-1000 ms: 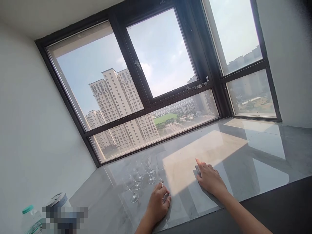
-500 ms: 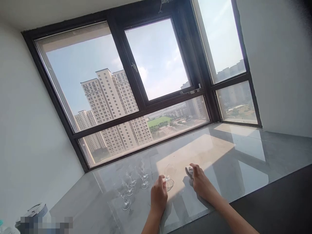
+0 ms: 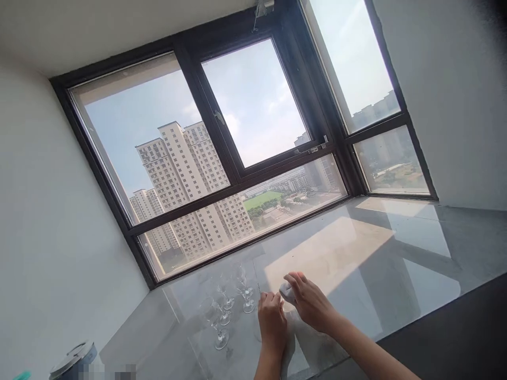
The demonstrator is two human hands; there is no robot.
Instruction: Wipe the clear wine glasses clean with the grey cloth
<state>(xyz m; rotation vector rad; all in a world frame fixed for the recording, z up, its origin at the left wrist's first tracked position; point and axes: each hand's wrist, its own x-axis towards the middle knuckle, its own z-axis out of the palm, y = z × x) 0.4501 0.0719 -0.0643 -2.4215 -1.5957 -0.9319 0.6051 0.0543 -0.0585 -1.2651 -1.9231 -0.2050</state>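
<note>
White bunched cloth sits in the curled right hand, its rounded end pointing left, its long axis unclear. Just left, the left hand is curled; whatever it holds is hidden. The glossy grey windowsill offers room rightward, its near edge passing under the right forearm. Farther left, clear stemmed glasses stand upright before a dark-framed window.

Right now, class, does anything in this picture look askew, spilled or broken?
Nothing looks spilled or visibly broken: the stemmed glasses stand on their feet on the windowsill, and the right hand holds a white cloth. Only the window frame looks askew, but the whole view tilts with it, probably from the camera's angle.
</note>
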